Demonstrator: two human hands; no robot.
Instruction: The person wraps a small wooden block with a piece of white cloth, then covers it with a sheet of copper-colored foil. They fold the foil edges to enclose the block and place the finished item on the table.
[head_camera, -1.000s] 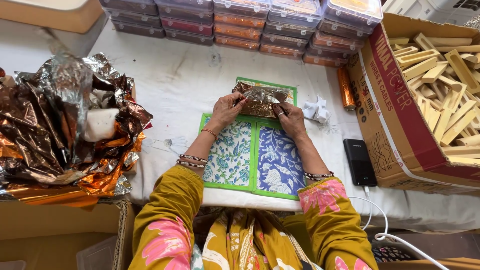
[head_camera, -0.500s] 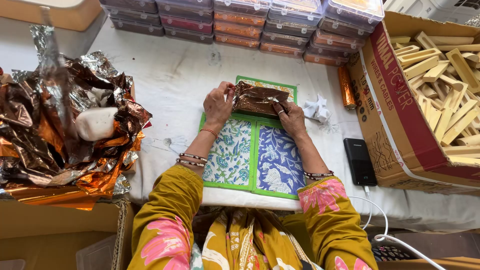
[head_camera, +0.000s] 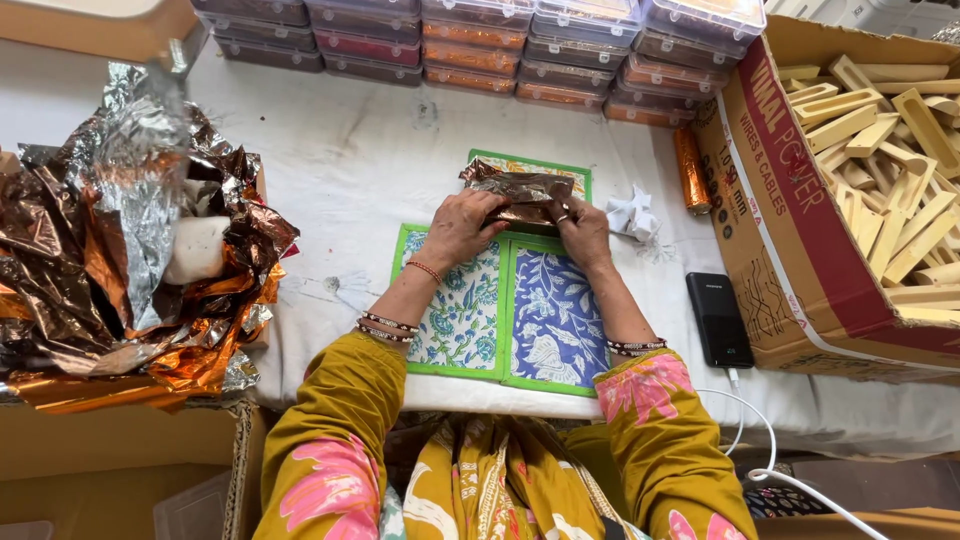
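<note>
While I look down from the head camera, I see a table covered with a white cloth filling most of the view. On the right stands a big cardboard box full of pale wooden blocks. On the left lies a large crumpled heap of copper and silver foil, with a white block partly wrapped inside it. Along the far edge of the table runs a row of stacked clear plastic boxes with coloured contents. In the middle, right before me, lies a green-edged mat printed with blue and green flower patterns.

At the far end of that mat my two hands hold a small packet wrapped in brown foil. My left hand grips its left end, fingers curled over the top and pressed down on the foil. My right hand grips the right end the same way, fingers closed on the wrapping. Both wrists carry bangles above mustard sleeves with pink flowers.

Just right of my right hand sits a small white paper bow. Beyond it, near the cardboard box, lies an orange foil roll. Nearer to me, a black power bank rests on the cloth with a white cable trailing off the table edge.
</note>
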